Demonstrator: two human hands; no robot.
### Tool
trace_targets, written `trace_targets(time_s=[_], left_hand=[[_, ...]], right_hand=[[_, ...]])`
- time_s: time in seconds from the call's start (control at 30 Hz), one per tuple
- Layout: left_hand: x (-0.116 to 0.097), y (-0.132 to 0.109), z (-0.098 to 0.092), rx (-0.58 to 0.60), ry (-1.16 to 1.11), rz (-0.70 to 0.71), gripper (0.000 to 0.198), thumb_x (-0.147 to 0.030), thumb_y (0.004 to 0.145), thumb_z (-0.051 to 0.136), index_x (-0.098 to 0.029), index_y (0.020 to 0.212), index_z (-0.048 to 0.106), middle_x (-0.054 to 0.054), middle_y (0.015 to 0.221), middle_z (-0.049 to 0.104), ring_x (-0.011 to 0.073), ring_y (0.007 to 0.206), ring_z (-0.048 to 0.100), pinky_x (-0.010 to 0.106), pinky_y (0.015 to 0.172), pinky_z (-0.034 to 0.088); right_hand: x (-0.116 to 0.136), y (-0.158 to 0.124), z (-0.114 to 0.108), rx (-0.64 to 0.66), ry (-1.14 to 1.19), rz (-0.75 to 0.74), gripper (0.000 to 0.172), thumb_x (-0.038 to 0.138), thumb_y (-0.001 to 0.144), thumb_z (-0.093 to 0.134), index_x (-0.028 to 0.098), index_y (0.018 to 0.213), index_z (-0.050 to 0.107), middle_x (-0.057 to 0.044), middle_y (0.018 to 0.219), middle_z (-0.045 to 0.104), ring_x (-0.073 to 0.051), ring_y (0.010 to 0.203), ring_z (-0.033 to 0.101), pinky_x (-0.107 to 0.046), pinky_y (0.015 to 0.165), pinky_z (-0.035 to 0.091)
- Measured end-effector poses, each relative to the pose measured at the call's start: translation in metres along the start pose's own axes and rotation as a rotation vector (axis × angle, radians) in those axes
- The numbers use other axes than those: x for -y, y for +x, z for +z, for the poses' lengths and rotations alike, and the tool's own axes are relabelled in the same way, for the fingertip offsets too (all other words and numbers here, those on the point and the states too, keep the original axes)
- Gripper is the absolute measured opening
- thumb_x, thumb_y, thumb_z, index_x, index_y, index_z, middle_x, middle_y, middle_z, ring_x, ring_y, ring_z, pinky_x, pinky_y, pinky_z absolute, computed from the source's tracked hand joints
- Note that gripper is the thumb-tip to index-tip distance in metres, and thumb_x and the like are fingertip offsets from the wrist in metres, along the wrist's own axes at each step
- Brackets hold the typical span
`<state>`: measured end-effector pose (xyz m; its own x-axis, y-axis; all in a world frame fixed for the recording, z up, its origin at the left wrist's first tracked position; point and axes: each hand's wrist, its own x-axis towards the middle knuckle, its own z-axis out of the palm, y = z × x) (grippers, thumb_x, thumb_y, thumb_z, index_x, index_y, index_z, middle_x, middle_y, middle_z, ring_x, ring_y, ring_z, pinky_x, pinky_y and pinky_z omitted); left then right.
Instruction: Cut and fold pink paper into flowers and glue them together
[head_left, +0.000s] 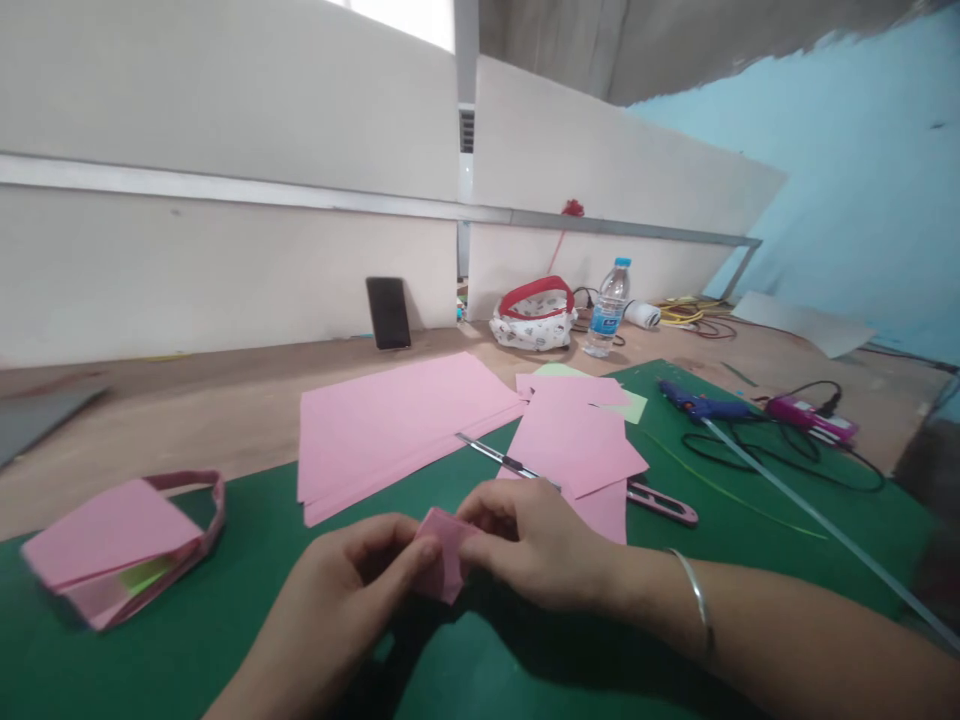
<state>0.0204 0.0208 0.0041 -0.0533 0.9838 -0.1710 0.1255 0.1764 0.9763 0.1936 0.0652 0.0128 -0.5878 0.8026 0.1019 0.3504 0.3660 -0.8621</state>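
Note:
Between my two hands is a small folded piece of pink paper point(448, 558), held just above the green mat point(300, 640). My left hand point(360, 580) pinches its left edge between thumb and fingers. On the opposite edge, my right hand point(536, 545) grips it the same way, a silver bangle on that wrist. Behind the hands lie cut pink paper pieces point(570, 440) and a stack of larger pink sheets point(397, 420). A utility knife point(502, 459) rests across the paper. At the left sits a folded pink paper piece with a looped strip point(120, 545).
A blue glue gun point(705, 403) with a clear stick and a pink plug box point(814, 420) lie at the right, cords trailing. Scissors or a cutter with a pink handle point(664, 502) are nearby. Farther back stand a phone point(388, 313), a pouch point(534, 325) and a water bottle point(607, 310).

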Motion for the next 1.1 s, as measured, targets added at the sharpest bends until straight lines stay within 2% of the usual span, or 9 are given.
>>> trace_targets(time_s=[0.13,0.23,0.3,0.4,0.53,0.6,0.8,1.0,1.1], left_hand=[[0.006,0.003,-0.003,0.257,0.056,0.004,0.022,-0.037,0.069,0.068,-0.015,0.069,0.067,-0.001,0.054,0.056,0.0131,0.051,0.050,0.023,0.049,0.042],[0.008,0.003,-0.002,0.164,0.002,-0.014,0.023,-0.037,0.067,0.071,-0.015,0.070,0.067,-0.001,0.054,0.058,0.0113,0.050,0.049,0.021,0.048,0.040],[0.006,0.002,-0.001,0.045,-0.033,-0.027,0.023,-0.037,0.064,0.073,-0.016,0.066,0.067,-0.001,0.053,0.061,0.0108,0.049,0.050,0.020,0.047,0.039],[0.004,0.001,0.000,-0.077,-0.098,-0.065,0.022,-0.037,0.062,0.075,-0.017,0.065,0.068,0.002,0.058,0.068,0.0131,0.052,0.056,0.020,0.049,0.043],[0.005,0.003,-0.002,-0.105,-0.220,-0.129,0.024,-0.036,0.060,0.077,-0.017,0.073,0.071,0.006,0.072,0.074,0.0184,0.065,0.066,0.024,0.060,0.051],[0.008,0.004,-0.003,-0.063,-0.238,-0.157,0.029,-0.037,0.058,0.078,-0.018,0.080,0.072,0.007,0.072,0.075,0.0202,0.066,0.067,0.026,0.060,0.052],[0.017,0.010,-0.006,-0.037,-0.178,-0.150,0.028,-0.039,0.056,0.080,-0.020,0.075,0.073,0.004,0.064,0.072,0.0164,0.056,0.062,0.023,0.051,0.049],[0.021,0.011,-0.006,-0.051,-0.213,-0.157,0.025,-0.039,0.054,0.082,-0.019,0.067,0.072,0.004,0.060,0.071,0.0143,0.053,0.061,0.020,0.048,0.049],[0.020,0.011,-0.005,-0.052,-0.256,-0.170,0.027,-0.040,0.057,0.080,-0.018,0.070,0.072,0.007,0.068,0.074,0.0173,0.059,0.065,0.022,0.051,0.052]], right_hand=[[0.001,0.003,-0.003,0.031,-0.059,-0.097,0.010,0.017,0.077,0.061,0.013,0.085,0.066,0.002,0.063,0.059,-0.008,0.055,0.051,-0.017,0.051,0.039],[0.016,0.001,-0.024,-0.008,-0.301,-0.304,0.015,0.022,0.084,0.056,0.014,0.089,0.067,-0.003,0.074,0.067,-0.012,0.065,0.058,-0.022,0.063,0.044],[0.030,-0.003,-0.046,-0.184,-0.487,-0.412,0.017,0.022,0.087,0.050,0.015,0.090,0.066,-0.007,0.085,0.069,-0.017,0.079,0.061,-0.028,0.074,0.045],[0.043,-0.014,-0.082,-0.269,-0.688,-0.332,0.020,0.017,0.090,0.045,0.020,0.097,0.063,-0.005,0.093,0.068,-0.017,0.084,0.060,-0.028,0.074,0.043],[0.022,-0.027,-0.107,0.132,-1.212,-0.043,0.034,0.001,0.077,0.047,0.019,0.101,0.061,-0.009,0.099,0.061,-0.020,0.088,0.056,-0.027,0.066,0.039],[0.004,-0.030,-0.109,0.181,-1.304,0.047,0.028,-0.001,0.075,0.048,0.015,0.091,0.063,-0.011,0.093,0.060,-0.022,0.083,0.055,-0.027,0.061,0.037],[-0.025,-0.026,-0.111,0.183,-1.354,0.198,0.017,0.009,0.085,0.047,0.014,0.086,0.064,-0.010,0.085,0.063,-0.021,0.080,0.059,-0.028,0.063,0.042],[-0.037,-0.017,-0.133,0.073,-1.341,0.413,0.029,0.031,0.090,0.054,0.014,0.114,0.054,-0.009,0.114,0.057,-0.020,0.094,0.059,-0.039,0.079,0.051],[-0.036,-0.033,-0.135,0.023,-1.289,0.415,0.020,0.028,0.091,0.051,0.013,0.102,0.060,-0.010,0.099,0.061,-0.021,0.089,0.060,-0.035,0.075,0.049]])
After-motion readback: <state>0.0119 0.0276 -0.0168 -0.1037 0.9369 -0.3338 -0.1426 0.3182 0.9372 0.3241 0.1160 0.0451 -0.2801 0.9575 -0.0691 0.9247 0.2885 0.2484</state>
